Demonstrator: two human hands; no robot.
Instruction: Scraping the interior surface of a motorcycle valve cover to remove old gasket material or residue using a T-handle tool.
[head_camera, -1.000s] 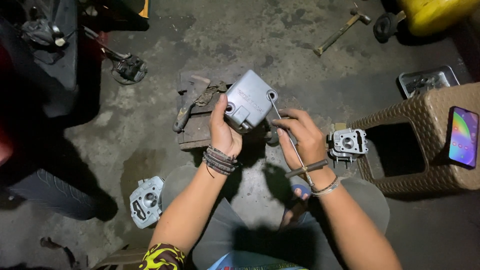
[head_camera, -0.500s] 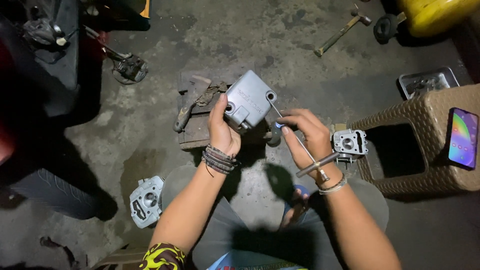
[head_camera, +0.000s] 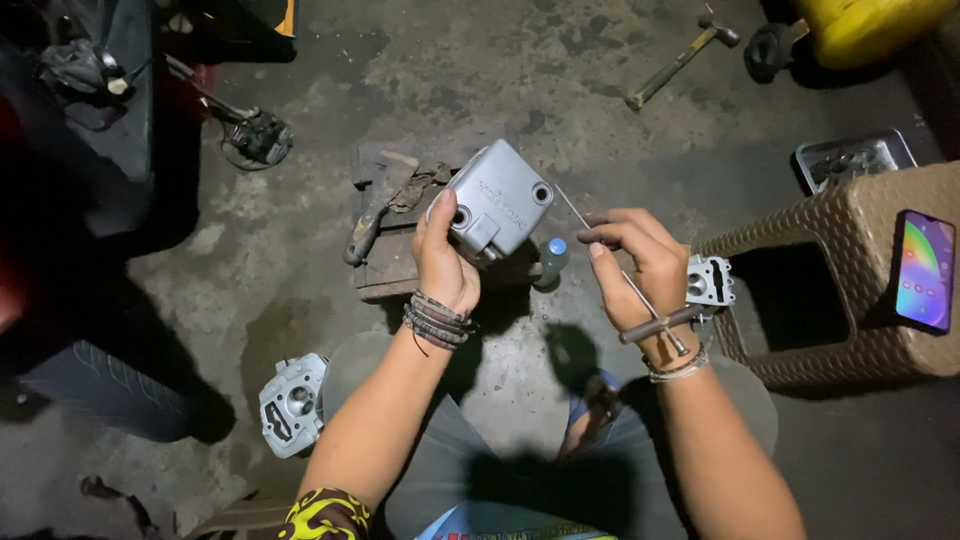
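Note:
My left hand (head_camera: 443, 262) grips a grey metal engine cover (head_camera: 499, 203) from its lower left, holding it up over the floor. The cover has round holes near its corners. My right hand (head_camera: 640, 265) pinches a thin T-handle tool (head_camera: 628, 282) between thumb and fingers. The tool's slim shaft slants up-left with its tip close to the cover's right edge, and its cross handle lies by my wrist. Bracelets sit on both wrists.
A wooden block (head_camera: 395, 225) with a rag and a tool lies under the cover, a small blue-capped bottle (head_camera: 551, 260) beside it. Grey engine parts (head_camera: 290, 402) (head_camera: 711, 281) rest on the concrete. A woven stool (head_camera: 850, 270) carries a phone (head_camera: 925, 270). Hammer (head_camera: 682, 58) and metal tray (head_camera: 852, 158) lie far right.
My right hand has drawn the T-handle tool slightly right and away from the cover, turning its cross handle toward my wrist. The left hand keeps the cover steady.

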